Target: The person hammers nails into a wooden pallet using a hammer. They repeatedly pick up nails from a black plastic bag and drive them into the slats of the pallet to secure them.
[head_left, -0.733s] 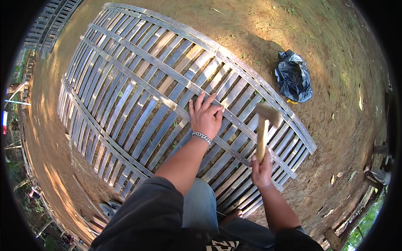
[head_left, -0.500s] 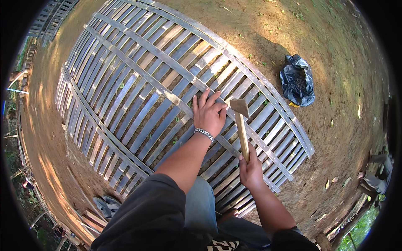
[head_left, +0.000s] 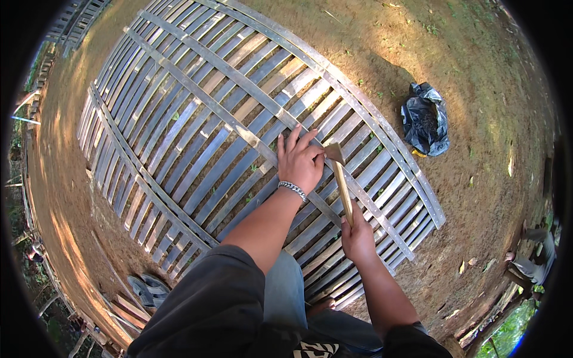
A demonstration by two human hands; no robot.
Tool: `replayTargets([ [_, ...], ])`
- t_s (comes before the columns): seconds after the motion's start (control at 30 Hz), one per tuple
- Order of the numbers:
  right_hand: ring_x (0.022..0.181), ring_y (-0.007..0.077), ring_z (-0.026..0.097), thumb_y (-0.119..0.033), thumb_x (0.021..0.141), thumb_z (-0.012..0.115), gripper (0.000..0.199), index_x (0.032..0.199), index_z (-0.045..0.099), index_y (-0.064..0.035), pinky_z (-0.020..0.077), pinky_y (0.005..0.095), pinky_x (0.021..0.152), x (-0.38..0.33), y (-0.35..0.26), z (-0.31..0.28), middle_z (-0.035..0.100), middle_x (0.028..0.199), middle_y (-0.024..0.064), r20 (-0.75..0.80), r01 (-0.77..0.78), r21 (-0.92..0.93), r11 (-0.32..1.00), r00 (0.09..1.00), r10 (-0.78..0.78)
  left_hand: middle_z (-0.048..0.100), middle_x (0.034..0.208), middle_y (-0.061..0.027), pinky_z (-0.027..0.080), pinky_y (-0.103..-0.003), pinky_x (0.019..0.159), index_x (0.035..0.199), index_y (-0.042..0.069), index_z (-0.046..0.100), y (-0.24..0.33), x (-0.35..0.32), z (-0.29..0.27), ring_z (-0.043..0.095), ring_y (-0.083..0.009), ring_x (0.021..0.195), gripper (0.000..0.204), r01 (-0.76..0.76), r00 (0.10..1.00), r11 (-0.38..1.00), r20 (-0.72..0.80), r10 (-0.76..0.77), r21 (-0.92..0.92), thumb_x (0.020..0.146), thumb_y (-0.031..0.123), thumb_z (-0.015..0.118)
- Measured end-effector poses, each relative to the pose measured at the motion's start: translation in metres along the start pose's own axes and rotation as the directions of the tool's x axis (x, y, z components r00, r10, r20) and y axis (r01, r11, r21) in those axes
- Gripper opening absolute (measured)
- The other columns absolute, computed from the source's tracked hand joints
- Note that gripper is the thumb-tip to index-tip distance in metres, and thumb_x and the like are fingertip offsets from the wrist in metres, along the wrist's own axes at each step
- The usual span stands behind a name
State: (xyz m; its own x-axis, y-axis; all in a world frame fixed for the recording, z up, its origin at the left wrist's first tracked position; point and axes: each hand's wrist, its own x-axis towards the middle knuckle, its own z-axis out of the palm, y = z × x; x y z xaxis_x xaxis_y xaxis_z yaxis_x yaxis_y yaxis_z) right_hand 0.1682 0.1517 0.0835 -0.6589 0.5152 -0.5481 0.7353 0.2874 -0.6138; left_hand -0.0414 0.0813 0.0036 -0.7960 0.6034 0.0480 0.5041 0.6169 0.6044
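My right hand (head_left: pixel 358 238) grips the pale wooden handle of a hammer (head_left: pixel 342 185). Its broad, wedge-like metal head lies just right of the fingertips of my left hand (head_left: pixel 301 161). That hand rests on a bamboo slat panel (head_left: pixel 197 95), over one of the long crosswise strips. Thumb and forefinger are pinched together there, while the other fingers stretch out along the slats. Whatever the pinch holds is too small to make out. A chain bracelet (head_left: pixel 292 190) circles my left wrist.
A black plastic bag (head_left: pixel 425 119), open at the top, sits on bare earth right of the panel. Grey shoes (head_left: pixel 149 290) lie at the lower left near some loose wood strips. Another slatted panel (head_left: pixel 74 24) is at the far left. A person (head_left: pixel 533 256) is at the right edge.
The hammer head has come down and left, closer to my left fingertips. My left hand keeps its pinch at about the same place on the panel.
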Motion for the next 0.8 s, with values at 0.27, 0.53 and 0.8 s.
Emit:
replayTargets([
  [0.27,0.101,0.0495,0.07,-0.01,0.101,0.058,0.052,0.151,0.044,-0.0075,0.0568,0.0507,0.086,-0.019,-0.007,-0.006,0.07,0.109,0.0304,-0.108,0.064,0.122,0.99,0.993,-0.051,0.063,0.145,0.0009,0.018,-0.062,0.125,0.097,0.018,0.082,-0.003,-0.001,-0.001,0.039,-0.0303,0.149,0.012,-0.009,1.0,1.0,0.011,0.009,-0.027,0.087,0.02,0.075],
  [0.53,0.104,0.0468,0.072,-0.009,0.101,0.06,0.05,0.15,0.047,-0.0051,0.0569,0.0461,0.087,-0.047,0.009,-0.027,0.07,0.11,0.0296,-0.08,0.015,0.147,0.989,0.997,-0.004,0.051,0.157,-0.0109,0.005,-0.063,0.127,0.137,0.012,0.065,-0.023,0.049,-0.017,0.028,-0.0334,0.156,0.045,-0.05,0.994,0.999,-0.094,0.051,0.017,0.095,0.026,0.063],
  [0.8,0.101,0.0453,0.072,-0.009,0.102,0.06,0.049,0.148,0.048,-0.0003,0.0568,0.0453,0.087,-0.022,0.02,-0.008,0.069,0.111,0.0299,-0.06,0.09,0.221,0.971,0.995,-0.079,0.031,0.168,-0.0163,0.016,-0.066,0.125,0.153,0.009,0.047,-0.022,0.104,0.004,0.022,-0.0343,0.158,0.058,-0.134,0.989,0.9,0.117,0.093,0.415,0.103,0.037,0.049],
])
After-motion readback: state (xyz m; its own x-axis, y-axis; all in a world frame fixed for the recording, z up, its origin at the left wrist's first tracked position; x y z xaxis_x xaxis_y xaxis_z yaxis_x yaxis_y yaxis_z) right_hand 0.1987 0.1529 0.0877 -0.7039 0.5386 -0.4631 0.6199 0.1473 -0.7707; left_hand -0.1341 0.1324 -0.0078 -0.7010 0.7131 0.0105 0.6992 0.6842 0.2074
